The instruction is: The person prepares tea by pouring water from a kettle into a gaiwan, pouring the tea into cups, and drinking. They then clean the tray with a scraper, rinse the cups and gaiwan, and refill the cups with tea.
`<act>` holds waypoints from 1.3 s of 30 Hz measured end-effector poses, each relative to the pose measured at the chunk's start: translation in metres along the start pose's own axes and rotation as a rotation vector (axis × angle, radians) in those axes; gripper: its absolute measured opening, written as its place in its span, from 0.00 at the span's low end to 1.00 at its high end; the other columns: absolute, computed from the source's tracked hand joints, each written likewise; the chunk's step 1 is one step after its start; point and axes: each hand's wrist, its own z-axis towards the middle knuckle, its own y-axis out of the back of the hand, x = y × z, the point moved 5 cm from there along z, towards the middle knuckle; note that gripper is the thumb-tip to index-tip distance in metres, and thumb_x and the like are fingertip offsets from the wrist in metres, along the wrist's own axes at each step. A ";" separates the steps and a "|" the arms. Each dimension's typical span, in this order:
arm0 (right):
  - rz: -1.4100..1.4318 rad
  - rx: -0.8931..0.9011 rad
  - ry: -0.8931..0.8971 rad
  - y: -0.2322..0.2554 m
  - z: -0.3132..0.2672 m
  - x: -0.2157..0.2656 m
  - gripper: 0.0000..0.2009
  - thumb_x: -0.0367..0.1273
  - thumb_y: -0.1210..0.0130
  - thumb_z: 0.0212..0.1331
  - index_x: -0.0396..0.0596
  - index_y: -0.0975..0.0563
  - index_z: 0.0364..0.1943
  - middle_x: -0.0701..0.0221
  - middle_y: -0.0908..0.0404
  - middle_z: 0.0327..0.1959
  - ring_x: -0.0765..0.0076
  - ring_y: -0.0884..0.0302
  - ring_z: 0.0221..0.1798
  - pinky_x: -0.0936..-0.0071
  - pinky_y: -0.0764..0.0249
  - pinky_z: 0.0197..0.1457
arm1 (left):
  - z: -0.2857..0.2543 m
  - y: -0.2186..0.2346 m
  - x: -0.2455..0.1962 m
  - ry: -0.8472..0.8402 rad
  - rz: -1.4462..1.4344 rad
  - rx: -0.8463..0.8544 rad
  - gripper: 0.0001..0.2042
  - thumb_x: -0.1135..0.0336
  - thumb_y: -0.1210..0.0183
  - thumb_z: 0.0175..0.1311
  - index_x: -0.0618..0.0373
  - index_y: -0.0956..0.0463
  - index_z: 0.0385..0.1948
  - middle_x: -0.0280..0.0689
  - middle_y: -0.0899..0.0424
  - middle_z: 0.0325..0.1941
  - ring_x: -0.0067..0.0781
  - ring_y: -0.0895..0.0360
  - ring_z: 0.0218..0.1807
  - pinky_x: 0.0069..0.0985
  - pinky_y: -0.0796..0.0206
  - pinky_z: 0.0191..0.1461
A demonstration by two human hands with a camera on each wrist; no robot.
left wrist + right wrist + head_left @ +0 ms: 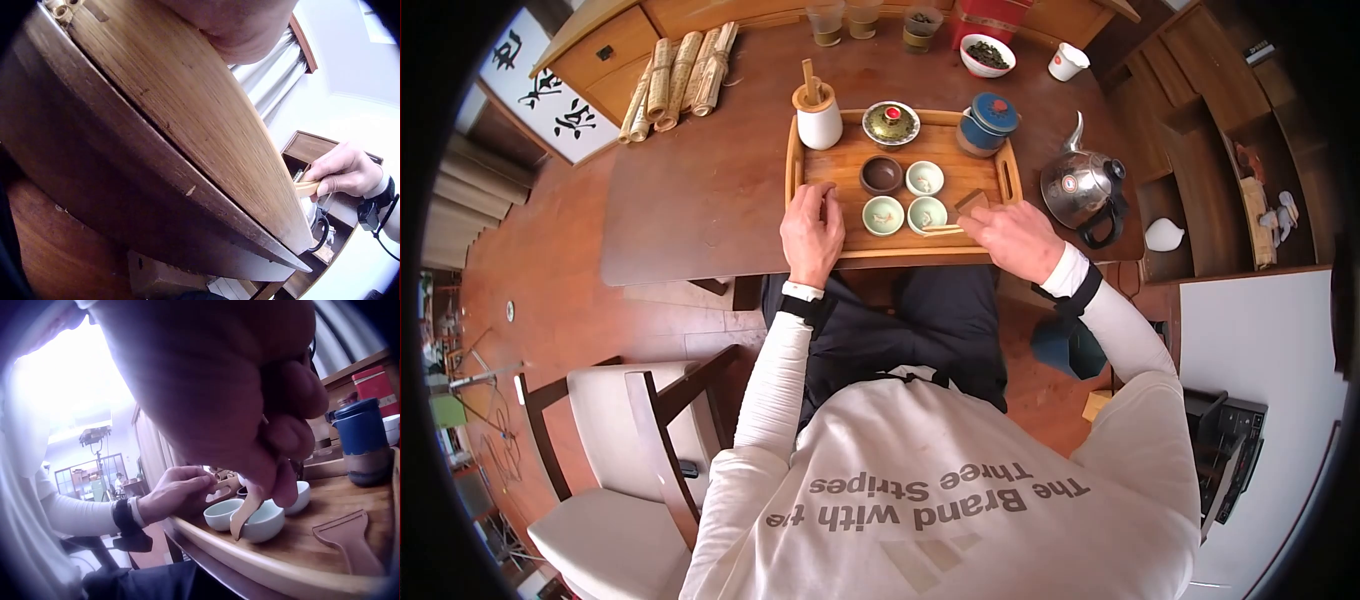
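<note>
My right hand [1022,240] pinches pale wooden tongs [945,230] over the front right part of the wooden tray [870,250]. In the right wrist view one tong arm [245,515] lies against the rim of a pale green teacup [265,525]. Two more green cups, front left [883,215] and behind [925,178], and a dark brown cup [882,175] stand close together. My left hand [813,228] rests at the tray's left edge, fingers loosely curled and holding nothing. Beside the right hand lies a flat, flared wooden tool [345,536].
Along the tray's back stand a white tool holder [819,125], a lidded bowl [891,126] and a blue lidded pot [988,125]. A steel kettle [1082,185] is right of the tray. Bamboo scrolls [685,80], glasses and a bowl of tea leaves [987,56] sit farther back.
</note>
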 end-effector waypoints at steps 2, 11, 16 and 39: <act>-0.017 0.008 0.016 -0.002 0.001 0.003 0.07 0.27 0.45 0.57 0.44 0.18 0.38 0.65 0.18 0.33 0.55 0.14 0.36 0.60 0.19 0.35 | 0.000 -0.001 0.000 0.032 -0.004 0.030 0.03 0.72 0.39 0.68 0.57 0.19 0.39 0.41 0.20 0.32 0.45 0.20 0.33 0.38 0.27 0.39; -0.029 0.018 0.034 0.003 -0.005 -0.004 0.16 0.26 0.42 0.53 0.49 0.17 0.48 0.67 0.18 0.33 0.58 0.13 0.37 0.61 0.20 0.36 | 0.001 -0.002 0.000 0.007 0.015 0.047 0.03 0.71 0.39 0.68 0.57 0.19 0.38 0.41 0.21 0.31 0.45 0.20 0.32 0.38 0.28 0.37; 0.093 -0.009 -0.020 0.014 -0.007 -0.011 0.14 0.29 0.41 0.58 0.49 0.15 0.48 0.66 0.16 0.34 0.55 0.14 0.37 0.60 0.20 0.36 | 0.001 -0.002 -0.001 -0.004 0.019 0.044 0.03 0.71 0.39 0.68 0.57 0.19 0.39 0.41 0.21 0.31 0.45 0.20 0.32 0.38 0.27 0.37; -0.009 -0.001 -0.089 -0.007 0.034 -0.031 0.15 0.27 0.42 0.57 0.47 0.18 0.49 0.64 0.16 0.33 0.53 0.13 0.41 0.57 0.19 0.41 | 0.001 -0.004 0.001 -0.013 0.035 0.048 0.03 0.71 0.39 0.68 0.57 0.19 0.38 0.40 0.21 0.29 0.44 0.21 0.30 0.38 0.28 0.35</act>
